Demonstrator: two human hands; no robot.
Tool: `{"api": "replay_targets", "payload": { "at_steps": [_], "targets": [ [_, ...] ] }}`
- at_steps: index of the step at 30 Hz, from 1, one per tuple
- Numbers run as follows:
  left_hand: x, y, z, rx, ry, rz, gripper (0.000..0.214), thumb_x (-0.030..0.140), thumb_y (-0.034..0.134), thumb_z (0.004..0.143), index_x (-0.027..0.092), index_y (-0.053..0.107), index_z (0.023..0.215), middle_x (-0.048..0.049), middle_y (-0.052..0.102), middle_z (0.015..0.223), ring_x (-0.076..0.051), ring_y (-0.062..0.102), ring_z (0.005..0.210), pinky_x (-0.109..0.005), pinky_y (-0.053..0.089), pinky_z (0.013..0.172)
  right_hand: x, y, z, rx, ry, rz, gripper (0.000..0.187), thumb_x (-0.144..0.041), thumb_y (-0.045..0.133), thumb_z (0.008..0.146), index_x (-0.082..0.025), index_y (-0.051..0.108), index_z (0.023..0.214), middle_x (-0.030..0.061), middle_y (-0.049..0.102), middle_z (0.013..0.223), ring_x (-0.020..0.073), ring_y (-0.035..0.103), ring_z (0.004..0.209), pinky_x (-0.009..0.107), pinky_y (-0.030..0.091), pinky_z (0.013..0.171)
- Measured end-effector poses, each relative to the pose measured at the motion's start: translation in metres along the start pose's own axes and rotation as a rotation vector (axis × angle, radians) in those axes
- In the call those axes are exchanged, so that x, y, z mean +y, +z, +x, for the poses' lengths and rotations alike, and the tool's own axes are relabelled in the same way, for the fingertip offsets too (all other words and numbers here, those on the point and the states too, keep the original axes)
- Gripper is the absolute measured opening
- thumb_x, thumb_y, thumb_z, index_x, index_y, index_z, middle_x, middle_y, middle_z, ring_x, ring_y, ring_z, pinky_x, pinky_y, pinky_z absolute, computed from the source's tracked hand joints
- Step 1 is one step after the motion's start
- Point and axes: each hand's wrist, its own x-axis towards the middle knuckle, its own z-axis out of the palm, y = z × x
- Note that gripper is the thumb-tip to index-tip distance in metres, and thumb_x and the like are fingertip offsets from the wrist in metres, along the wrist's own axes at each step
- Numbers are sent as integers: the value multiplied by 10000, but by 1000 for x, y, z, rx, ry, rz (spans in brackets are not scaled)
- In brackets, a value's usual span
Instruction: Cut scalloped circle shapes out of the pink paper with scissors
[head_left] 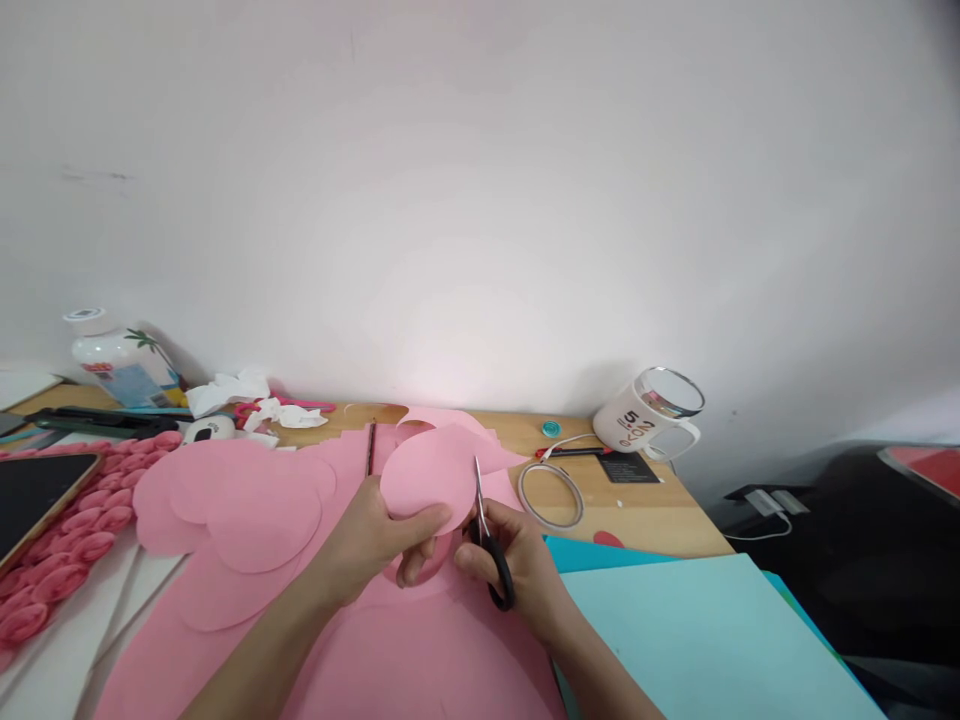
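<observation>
My left hand [409, 540] pinches a rounded piece of pink paper [429, 470] between thumb and fingers. Black-handled scissors [499, 572] sit in my right hand [510, 550], their blades pointing up at the right edge of that piece. A curling strip of pink paper [491, 455] trails behind and to the right of it. Several cut pink paper circles [262, 510] lie overlapped left of my hands. Under both hands spreads a large pink paper sheet [420, 660].
At the back right stand a white mug [637, 415], a coiled cable [551, 497] and a red pen [574, 452]. Light blue sheets [697, 630] lie right. Leftward are a white bottle [124, 365], pink paper roses [71, 555] and a dark tablet [37, 495]. A pencil [370, 447] lies behind.
</observation>
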Motion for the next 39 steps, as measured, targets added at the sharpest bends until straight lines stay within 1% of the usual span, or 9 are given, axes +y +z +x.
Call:
{"api": "replay_targets", "payload": {
  "at_steps": [3, 9, 14, 18, 25, 28, 33, 37, 39],
  "targets": [
    [2, 1, -2, -24, -14, 34, 377, 276, 548, 738, 172, 442, 391, 34, 445, 320, -81, 381, 327, -247, 360, 448, 0, -1, 0, 1, -29, -11, 306, -334, 751, 604, -152, 517, 680, -62, 417, 552, 70, 320, 506, 190, 251, 455],
    [2, 0, -2, -33, -20, 48, 364, 299, 545, 742, 177, 456, 411, 38, 443, 323, -83, 371, 329, -250, 356, 452, -1, 0, 1, -5, -29, -7, 345, -394, 743, 605, -163, 498, 680, -48, 423, 581, 87, 326, 532, 206, 244, 474],
    [3, -1, -1, -20, -8, 60, 380, 300, 553, 741, 173, 447, 399, 32, 447, 332, -83, 377, 341, -248, 358, 454, -2, 0, 2, -14, -36, 11, 298, -349, 734, 625, -156, 521, 703, -62, 394, 558, 79, 297, 512, 206, 221, 470],
    [3, -1, -2, -16, -10, 66, 376, 283, 545, 743, 171, 446, 398, 33, 446, 331, -81, 373, 339, -250, 354, 459, -2, 1, 2, -9, -27, 27, 290, -334, 736, 614, -161, 509, 670, -68, 391, 540, 75, 295, 499, 205, 223, 464],
    [2, -2, 0, -17, 20, 72, 379, 292, 546, 744, 172, 444, 399, 34, 437, 336, -81, 367, 355, -249, 344, 469, -2, 0, 1, 11, -19, -52, 279, -374, 697, 631, -167, 511, 662, -56, 433, 523, 76, 310, 470, 207, 238, 436],
    [-1, -3, -1, -2, 20, 77, 369, 294, 550, 740, 172, 447, 407, 40, 431, 336, -76, 353, 358, -246, 343, 474, -2, 1, 1, 20, -3, -78, 248, -365, 663, 652, -168, 515, 673, -61, 415, 496, 75, 305, 454, 208, 236, 426],
    [-1, -3, -2, 0, 18, 83, 373, 299, 547, 740, 173, 445, 404, 41, 432, 333, -75, 357, 354, -243, 348, 475, -2, 1, 1, 25, 4, -84, 225, -344, 656, 641, -169, 518, 673, -72, 383, 478, 70, 288, 441, 206, 227, 415],
    [1, -2, -2, 11, 18, 76, 359, 284, 541, 733, 174, 446, 405, 37, 437, 340, -78, 366, 356, -245, 364, 480, -4, 2, 1, 35, 34, -69, 217, -339, 653, 630, -171, 523, 675, -77, 378, 461, 69, 297, 426, 205, 234, 409],
    [2, -2, -1, 9, 23, 68, 362, 279, 534, 735, 172, 451, 399, 31, 447, 343, -82, 383, 368, -248, 389, 509, -5, 3, 1, 32, 45, -59, 200, -326, 642, 631, -170, 524, 674, -76, 387, 457, 70, 307, 423, 205, 243, 410]
  ]
}}
